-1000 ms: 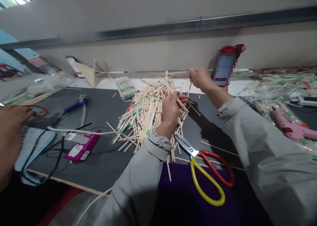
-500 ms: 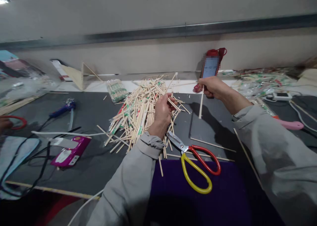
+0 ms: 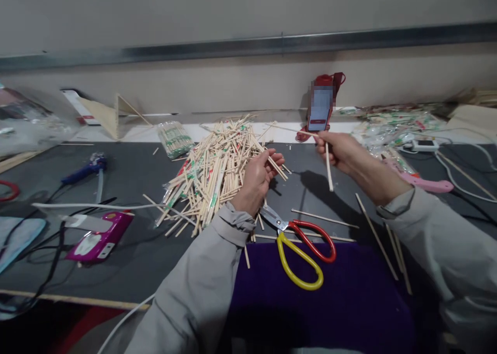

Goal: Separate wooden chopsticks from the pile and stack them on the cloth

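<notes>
A big heap of thin wooden sticks (image 3: 215,170) lies on the dark table (image 3: 143,188). My left hand (image 3: 257,180) rests at the heap's right edge, fingers curled round a few sticks. My right hand (image 3: 339,152) is raised to the right of the heap and pinches a single wooden stick (image 3: 328,168) that hangs down from the fingers; a second thin stick runs leftward from it. Scissors (image 3: 301,245) with one red and one yellow handle lie just below my left wrist.
A phone (image 3: 320,108) leans against the back wall. A purple mat (image 3: 349,297) covers the near table. A pink glue gun (image 3: 421,180) lies right, a blue glue gun (image 3: 87,170) and magenta device (image 3: 99,240) left. Loose sticks (image 3: 375,235) and a bagged stick bundle (image 3: 174,137) lie around.
My right hand has drawn back from the far side of the heap to the right and nearer, carrying one stick. The view has shifted; another person's hand at left is gone from view.
</notes>
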Available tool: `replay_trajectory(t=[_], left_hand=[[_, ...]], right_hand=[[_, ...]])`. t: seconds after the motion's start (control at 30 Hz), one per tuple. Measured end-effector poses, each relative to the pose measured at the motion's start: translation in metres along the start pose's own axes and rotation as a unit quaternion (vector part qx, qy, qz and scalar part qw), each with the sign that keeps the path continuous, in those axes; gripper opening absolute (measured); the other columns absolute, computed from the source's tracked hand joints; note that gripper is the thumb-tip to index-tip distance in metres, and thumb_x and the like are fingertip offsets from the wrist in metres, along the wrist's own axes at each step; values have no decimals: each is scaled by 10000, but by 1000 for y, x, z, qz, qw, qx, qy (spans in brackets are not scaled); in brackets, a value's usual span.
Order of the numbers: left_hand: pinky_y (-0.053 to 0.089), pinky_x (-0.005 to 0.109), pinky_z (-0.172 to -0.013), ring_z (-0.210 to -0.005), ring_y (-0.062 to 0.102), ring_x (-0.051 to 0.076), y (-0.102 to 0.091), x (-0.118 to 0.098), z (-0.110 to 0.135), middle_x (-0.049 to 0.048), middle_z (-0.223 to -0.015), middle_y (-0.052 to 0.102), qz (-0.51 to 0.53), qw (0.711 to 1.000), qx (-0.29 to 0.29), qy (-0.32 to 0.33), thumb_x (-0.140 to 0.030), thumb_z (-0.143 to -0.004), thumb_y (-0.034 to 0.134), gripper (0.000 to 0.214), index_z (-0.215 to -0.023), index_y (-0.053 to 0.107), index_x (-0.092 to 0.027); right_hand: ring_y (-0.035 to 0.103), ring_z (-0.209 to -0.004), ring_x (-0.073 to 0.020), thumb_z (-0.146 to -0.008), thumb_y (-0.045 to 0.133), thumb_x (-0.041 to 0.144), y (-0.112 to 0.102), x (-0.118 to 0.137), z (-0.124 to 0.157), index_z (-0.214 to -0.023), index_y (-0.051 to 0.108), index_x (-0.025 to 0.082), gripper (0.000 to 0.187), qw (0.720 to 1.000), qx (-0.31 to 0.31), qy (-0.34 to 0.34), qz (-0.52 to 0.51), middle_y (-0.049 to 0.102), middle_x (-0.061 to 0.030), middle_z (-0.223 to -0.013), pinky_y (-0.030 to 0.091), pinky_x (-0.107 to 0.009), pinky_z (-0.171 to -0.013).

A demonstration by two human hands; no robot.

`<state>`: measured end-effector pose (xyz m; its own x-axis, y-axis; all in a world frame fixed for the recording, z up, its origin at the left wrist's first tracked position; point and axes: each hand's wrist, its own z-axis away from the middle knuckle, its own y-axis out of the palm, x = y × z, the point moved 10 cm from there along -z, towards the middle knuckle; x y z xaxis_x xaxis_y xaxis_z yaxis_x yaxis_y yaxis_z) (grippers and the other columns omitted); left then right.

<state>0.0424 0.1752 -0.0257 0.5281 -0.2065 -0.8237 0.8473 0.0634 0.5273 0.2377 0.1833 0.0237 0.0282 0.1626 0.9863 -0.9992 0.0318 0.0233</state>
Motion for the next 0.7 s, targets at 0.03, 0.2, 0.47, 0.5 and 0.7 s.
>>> replay_trajectory(t=[0.03, 0.2, 0.47, 0.5, 0.7], left_hand=[[525, 247, -645, -691, 684, 135, 8, 5, 4, 66, -796, 702, -5, 1000, 20, -16, -228, -901, 532, 142, -933, 623, -123], [530, 229, -640, -721, 693, 134, 35, 14, 21, 65, -829, 718, 2, 997, 74, -28, -226, -916, 527, 145, -950, 632, -131], [562, 295, -756, -767, 700, 144, 52, 23, 37, 78, -897, 726, 28, 995, 85, -49, -238, -928, 518, 156, -965, 632, -139], [565, 294, -739, -758, 704, 152, 53, 24, 37, 78, -861, 722, 24, 995, 87, -51, -233, -927, 516, 151, -947, 628, -134], [554, 244, -604, -583, 675, 131, 59, 35, 35, 38, -664, 665, -21, 992, 85, -86, -160, -898, 543, 100, -846, 618, -120]], right_hand=[[261, -348, -46, -852, 491, 264, 3, -8, 9, -647, 479, 184, 220, 1000, -2, 11, 0, 443, 34, -501, 118, -204, -336], [341, -351, -57, -866, 510, 382, 17, -28, 49, -651, 531, 175, 299, 997, 8, -19, 74, 471, 27, -532, 189, -213, -342], [498, -530, -119, -920, 428, 405, 17, -9, 88, -646, 589, 173, 393, 899, -15, -181, 399, 569, -9, -559, 313, -252, -542], [511, -546, -124, -929, 417, 386, 23, -10, 94, -659, 594, 169, 389, 879, -8, -186, 438, 590, -18, -580, 307, -257, -555], [602, -623, -188, -969, 355, 369, 44, -17, 117, -795, 666, 154, 416, 748, -24, -186, 637, 703, -93, -771, 197, -291, -517]])
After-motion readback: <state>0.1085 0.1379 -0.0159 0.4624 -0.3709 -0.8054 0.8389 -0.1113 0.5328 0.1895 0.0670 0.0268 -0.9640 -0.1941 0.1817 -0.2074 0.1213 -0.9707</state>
